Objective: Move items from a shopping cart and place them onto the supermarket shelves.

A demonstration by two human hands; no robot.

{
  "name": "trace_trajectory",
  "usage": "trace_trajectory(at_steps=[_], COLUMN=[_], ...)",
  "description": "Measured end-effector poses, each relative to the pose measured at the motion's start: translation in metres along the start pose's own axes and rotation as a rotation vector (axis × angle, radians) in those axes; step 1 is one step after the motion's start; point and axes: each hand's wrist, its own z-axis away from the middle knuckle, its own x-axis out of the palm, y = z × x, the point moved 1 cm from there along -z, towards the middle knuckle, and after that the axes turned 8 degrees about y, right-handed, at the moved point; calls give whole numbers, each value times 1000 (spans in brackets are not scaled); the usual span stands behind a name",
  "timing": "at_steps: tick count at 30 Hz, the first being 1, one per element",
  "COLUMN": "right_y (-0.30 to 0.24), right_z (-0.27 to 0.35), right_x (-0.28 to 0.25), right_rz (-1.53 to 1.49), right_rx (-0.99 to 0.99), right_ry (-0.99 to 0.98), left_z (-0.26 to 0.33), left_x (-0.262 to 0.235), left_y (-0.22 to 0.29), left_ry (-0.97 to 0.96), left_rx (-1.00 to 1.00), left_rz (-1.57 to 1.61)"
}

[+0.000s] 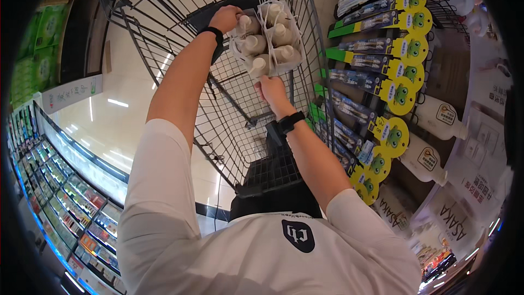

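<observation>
Two clear-wrapped packs of pale bottles with pump-like tops stand side by side in the far part of a black wire shopping cart (215, 125). My left hand (225, 19) is closed at the far left corner of the left bottle pack (251, 45), its fingertips partly hidden. At that pack's near end, my right hand (273, 93) pinches the wrapper below the nearest bottle. The right bottle pack (283, 35) leans against the left one, with neither hand on it. A black band circles each of my wrists.
Toothbrush packs (371, 43) with yellow round cards hang along the right side, close to the cart. Large white bottles (423, 155) lie beyond them. Green packages (49, 27) are stacked at far left, above a long shelf of small goods (71, 196). Shiny floor (117, 98) shows between.
</observation>
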Motion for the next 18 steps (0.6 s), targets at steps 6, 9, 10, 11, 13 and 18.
trace_trajectory(at_steps=[6,9,10,11,13,18], right_y=[7,1,-5,-9,-8,-12], right_z=[25,56,72,85,105,155], right_x=[-24,-36,-40,-45,-55,-83], right_rz=[320,466,505,540,587,653], right_rx=[-47,-144,-154,-166,-235,-426], right_ry=[67,70,44,24,10,-106], left_z=[53,99,119,137,177,260], left_x=[-34,-54,-67,-77,-94,-133], left_y=[4,14,23,30,45,86], left_ry=[47,29,3,67,94,135], left_rx=[-8,-51,-75,-47,-43,-73], left_rz=[-41,-69,-66,-30,-44,-73])
